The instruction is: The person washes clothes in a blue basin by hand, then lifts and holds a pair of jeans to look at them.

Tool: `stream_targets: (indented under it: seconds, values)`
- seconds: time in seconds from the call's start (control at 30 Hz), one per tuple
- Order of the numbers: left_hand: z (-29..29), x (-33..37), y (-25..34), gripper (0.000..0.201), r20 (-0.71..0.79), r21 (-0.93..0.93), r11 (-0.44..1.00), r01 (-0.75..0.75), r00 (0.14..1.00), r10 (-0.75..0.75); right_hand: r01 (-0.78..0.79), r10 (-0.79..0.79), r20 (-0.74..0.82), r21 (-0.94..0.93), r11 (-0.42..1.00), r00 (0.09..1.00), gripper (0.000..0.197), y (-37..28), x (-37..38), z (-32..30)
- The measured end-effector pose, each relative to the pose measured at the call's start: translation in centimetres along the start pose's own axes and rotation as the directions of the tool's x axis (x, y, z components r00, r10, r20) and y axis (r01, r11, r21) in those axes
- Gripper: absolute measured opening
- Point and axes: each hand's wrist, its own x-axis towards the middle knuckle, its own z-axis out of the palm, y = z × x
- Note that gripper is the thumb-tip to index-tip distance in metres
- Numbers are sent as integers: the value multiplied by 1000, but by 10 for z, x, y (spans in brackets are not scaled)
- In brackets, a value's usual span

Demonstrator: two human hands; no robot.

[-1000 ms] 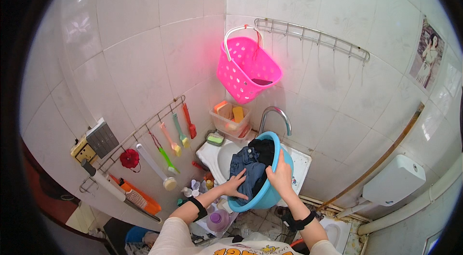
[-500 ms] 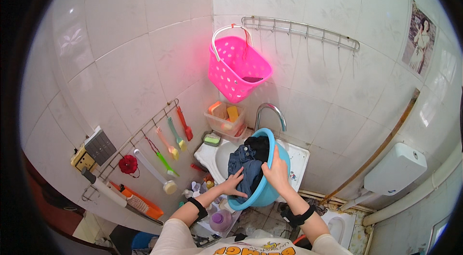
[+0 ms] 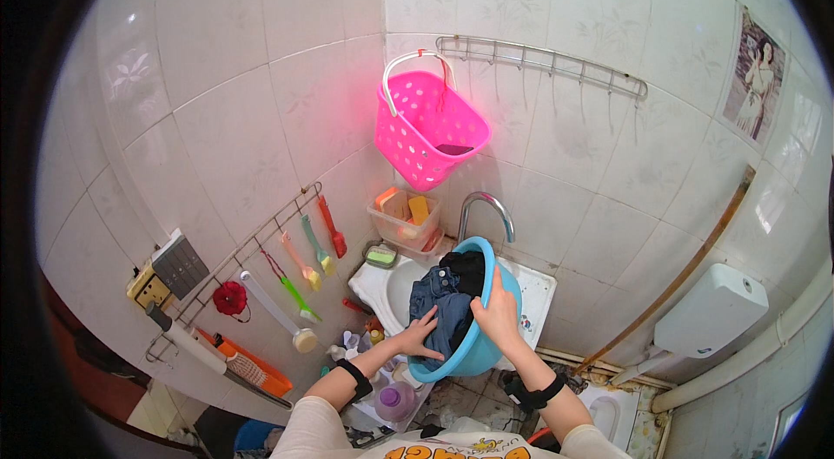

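A light-blue plastic basin (image 3: 492,358) is tipped toward the left over the white washbasin (image 3: 540,292). Inside it lie blue denim clothes (image 3: 445,307), with a black garment (image 3: 470,268) beside them. My right hand (image 3: 497,313) is closed around the basin's right rim, thumb pointing up along it. My left hand (image 3: 419,337) rests at the left rim with its fingers spread on the denim. A curved metal faucet (image 3: 486,198) rises behind the basin.
A pink basket (image 3: 426,133) hangs above a clear tub of sponges (image 3: 404,220). Brushes hang from the left wall rack (image 3: 252,255). A purple-capped bottle (image 3: 395,401) stands at lower left. On the right are a wooden pole (image 3: 678,285) and a white cistern (image 3: 714,310).
The view has shifted very slightly. My hands keep their places on the basin and the denim, and the basin's tilt looks about the same.
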Motion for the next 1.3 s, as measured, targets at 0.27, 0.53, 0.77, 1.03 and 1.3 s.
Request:
stream_targets:
  seconds: [0.27,0.53,0.77,1.03,1.3]
  values:
    - [-1,0,3,103,2,-9,1000,25,1000,-25,23,-24,-35,-18,1000,999,74,5,0,1]
    - [-6,3,9,104,24,-40,998,48,999,-47,-14,15,-37,21,1000,999,72,11,1,1]
    - [-10,6,13,105,29,-21,999,50,998,-49,-34,34,-27,3,999,999,73,10,2,-4]
    - [-4,3,14,108,35,41,998,48,998,-49,-65,66,-13,44,997,998,73,5,-3,-18]
    - [-8,4,62,112,44,132,966,223,972,-230,-89,107,-39,316,945,993,77,62,-20,-40]
